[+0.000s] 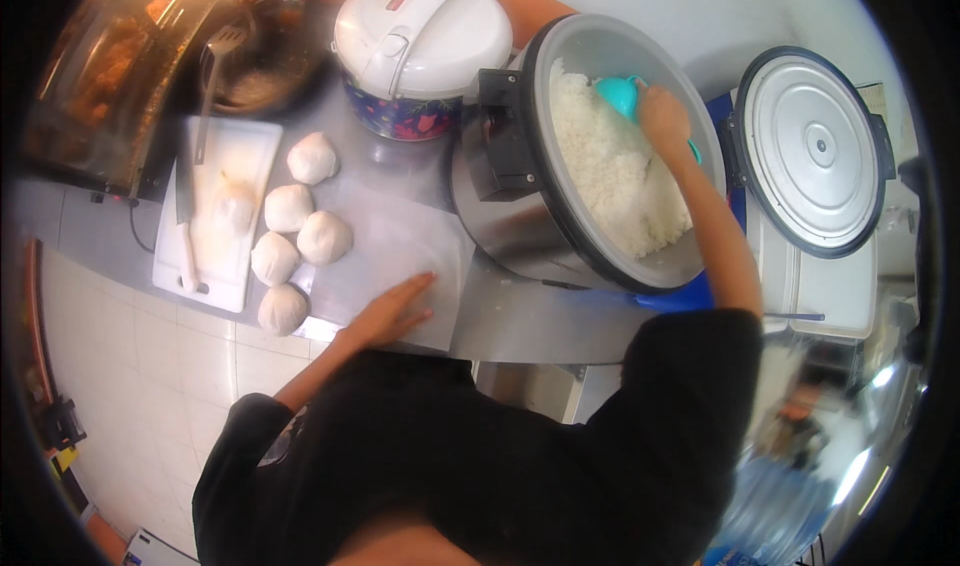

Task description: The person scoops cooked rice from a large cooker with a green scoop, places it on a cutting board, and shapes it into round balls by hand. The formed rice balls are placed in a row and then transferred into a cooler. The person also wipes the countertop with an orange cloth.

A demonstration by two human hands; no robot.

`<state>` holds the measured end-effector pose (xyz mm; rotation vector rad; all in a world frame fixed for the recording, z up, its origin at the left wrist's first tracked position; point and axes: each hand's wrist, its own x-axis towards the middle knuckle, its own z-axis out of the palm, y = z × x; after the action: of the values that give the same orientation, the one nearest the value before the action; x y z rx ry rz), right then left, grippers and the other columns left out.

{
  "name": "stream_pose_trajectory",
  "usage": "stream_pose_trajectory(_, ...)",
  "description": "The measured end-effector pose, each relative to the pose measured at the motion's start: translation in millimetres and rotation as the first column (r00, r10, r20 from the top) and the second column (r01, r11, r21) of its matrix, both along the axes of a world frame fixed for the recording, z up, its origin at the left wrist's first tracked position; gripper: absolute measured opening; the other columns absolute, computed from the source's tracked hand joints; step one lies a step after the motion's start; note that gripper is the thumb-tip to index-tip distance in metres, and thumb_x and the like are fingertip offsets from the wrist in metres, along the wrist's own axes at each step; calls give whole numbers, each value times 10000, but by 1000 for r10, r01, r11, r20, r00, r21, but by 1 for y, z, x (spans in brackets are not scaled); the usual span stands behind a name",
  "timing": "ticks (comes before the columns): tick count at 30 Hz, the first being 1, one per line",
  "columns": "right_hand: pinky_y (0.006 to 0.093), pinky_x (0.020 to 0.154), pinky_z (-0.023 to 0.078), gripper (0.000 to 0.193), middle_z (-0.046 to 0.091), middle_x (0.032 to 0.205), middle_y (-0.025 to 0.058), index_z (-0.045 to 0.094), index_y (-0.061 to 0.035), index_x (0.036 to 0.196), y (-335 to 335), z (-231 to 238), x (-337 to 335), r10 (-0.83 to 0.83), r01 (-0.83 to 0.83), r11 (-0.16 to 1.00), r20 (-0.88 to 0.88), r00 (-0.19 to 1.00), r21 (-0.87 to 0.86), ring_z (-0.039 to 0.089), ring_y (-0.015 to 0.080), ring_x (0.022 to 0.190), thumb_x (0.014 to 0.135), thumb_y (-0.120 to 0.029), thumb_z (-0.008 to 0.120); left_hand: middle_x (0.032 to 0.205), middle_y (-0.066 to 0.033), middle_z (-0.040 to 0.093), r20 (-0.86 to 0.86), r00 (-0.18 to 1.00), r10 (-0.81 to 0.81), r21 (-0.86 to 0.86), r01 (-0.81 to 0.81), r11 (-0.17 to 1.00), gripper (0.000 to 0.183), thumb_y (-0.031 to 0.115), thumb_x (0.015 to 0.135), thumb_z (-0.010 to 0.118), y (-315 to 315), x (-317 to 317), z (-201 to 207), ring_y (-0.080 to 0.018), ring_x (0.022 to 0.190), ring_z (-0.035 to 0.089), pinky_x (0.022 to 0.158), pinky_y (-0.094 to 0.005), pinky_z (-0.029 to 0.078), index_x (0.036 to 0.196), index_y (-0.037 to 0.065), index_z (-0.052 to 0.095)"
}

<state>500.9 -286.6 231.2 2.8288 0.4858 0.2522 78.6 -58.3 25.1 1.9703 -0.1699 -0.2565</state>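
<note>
My right hand [664, 122] reaches inside the large rice cooker [508, 228], its fingers wrapped round the handle of a teal scoop [617, 95]. The scoop's bowl rests against the white cooked rice [610, 171], and a bit of teal handle shows past the hand. My left hand [390, 311] lies with fingers stretched out on a pale sheet of wrapping paper [405, 251] on the steel counter. To the left of that sheet sit several round, pale wrapped balls [324, 237]; what is inside them is hidden.
A white cutting board [262, 171] carries a knife [187, 241]. Behind it are a dark pan [262, 84] and a slotted turner [212, 71]. A white-lidded smaller cooker [425, 41] stands at the back. The round metal lid [800, 156] is at right, a lit display case [100, 76] at left.
</note>
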Motion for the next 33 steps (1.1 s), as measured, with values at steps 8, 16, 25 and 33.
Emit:
stream_pose_trajectory(8,479,910,473,441,631,1104,232,621,-56,1177,22,0,17,28,-120,939,-277,961,-323,606,404,1033,1000,-339,333,1569,-135,109,225,894,388,-416,-272,868,1132,291,691,847,1,89,96,-353,1406,250,1076,-481,329,1512,89,95)
stream_pose_trajectory(16,414,518,547,513,638,945,194,385,-113,1435,40,-2,-9,-193,29,955,-547,815,-294,652,295,615,928,-75,324,1537,-256,-64,475,733,487,-394,-318,862,1440,362,480,937,-11,157,145,-387,1433,116,1115,-486,287,1496,46,-33)
stream_pose_trajectory(25,379,452,500,473,569,641,167,401,-21,1390,43,-15,-89,-30,-17,999,-849,527,-46,576,251,482,939,-151,345,1531,-268,-49,456,714,531,-446,-333,831,1437,384,450,929,-17,158,139,-391,1433,104,1130,-473,269,1490,31,2)
stream_pose_trajectory(33,310,392,386,640,452,556,59,488,-30,670,52,58,-171,-289,578,815,-841,457,34,436,156,418,994,-539,275,1534,-258,-19,426,735,528,-469,-319,823,1415,419,456,916,-15,157,142,-391,1427,130,1131,-466,271,1492,38,31)
